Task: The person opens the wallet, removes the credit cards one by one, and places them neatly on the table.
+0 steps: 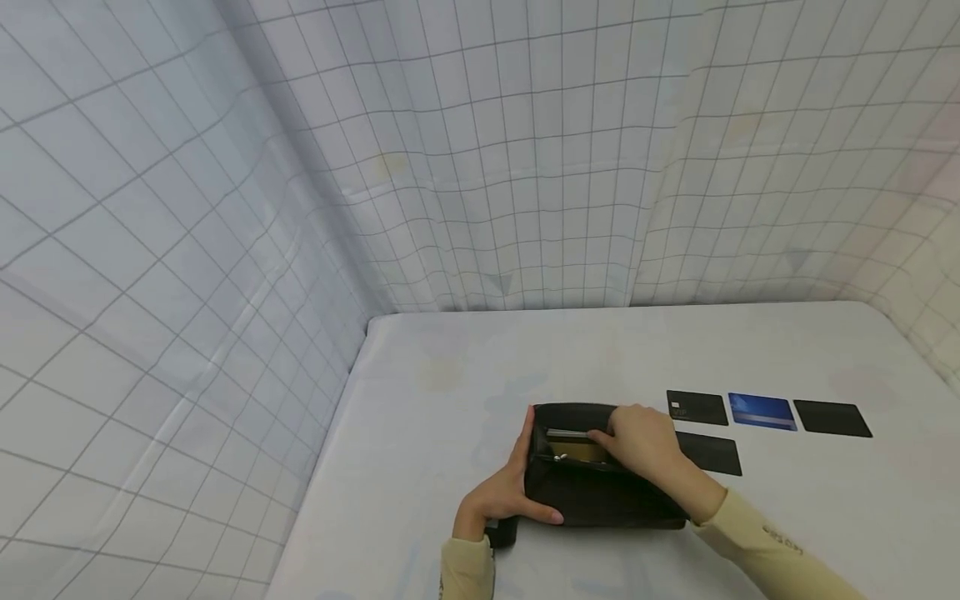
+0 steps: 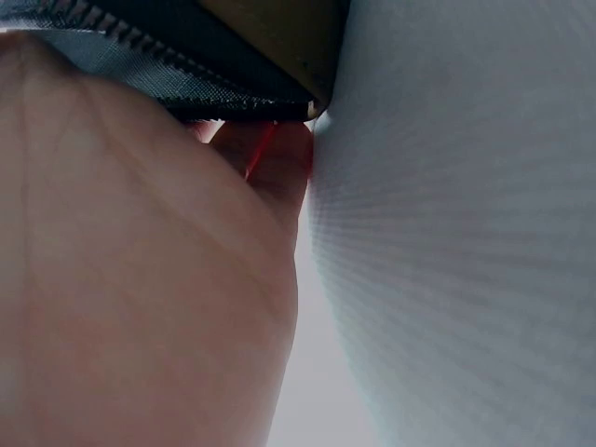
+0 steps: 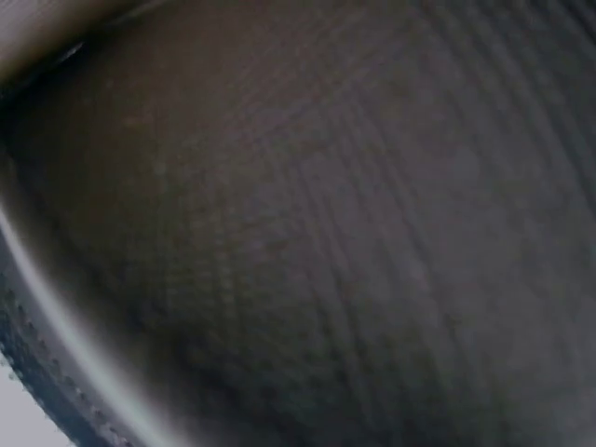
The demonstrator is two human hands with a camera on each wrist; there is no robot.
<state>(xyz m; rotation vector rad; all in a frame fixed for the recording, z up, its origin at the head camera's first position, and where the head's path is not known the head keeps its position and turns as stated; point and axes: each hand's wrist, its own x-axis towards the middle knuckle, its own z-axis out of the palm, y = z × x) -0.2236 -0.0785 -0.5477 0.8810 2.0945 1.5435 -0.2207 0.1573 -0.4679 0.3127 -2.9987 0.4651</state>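
Observation:
A black zippered wallet point(image 1: 600, 500) lies on the white table with its top spread, showing a tan inner part point(image 1: 579, 451) and a pale thin edge point(image 1: 566, 433) inside. My left hand point(image 1: 498, 492) grips its left end, thumb on the front and fingers along the side. In the left wrist view the palm point(image 2: 140, 261) is beside the zipper point(image 2: 130, 37). My right hand point(image 1: 645, 437) reaches into the opening from the right; its fingertips are mostly hidden, and what they hold does not show. Dark wallet material point(image 3: 326, 223) fills the right wrist view, blurred.
Right of the wallet lie a black VIP card point(image 1: 697, 407), a blue card point(image 1: 762, 412), a plain black card point(image 1: 832, 418) and, closer, another black card point(image 1: 708, 452). A small black object point(image 1: 502, 532) sits by the left wrist. Grid-patterned curtains point(image 1: 510, 167) surround the table.

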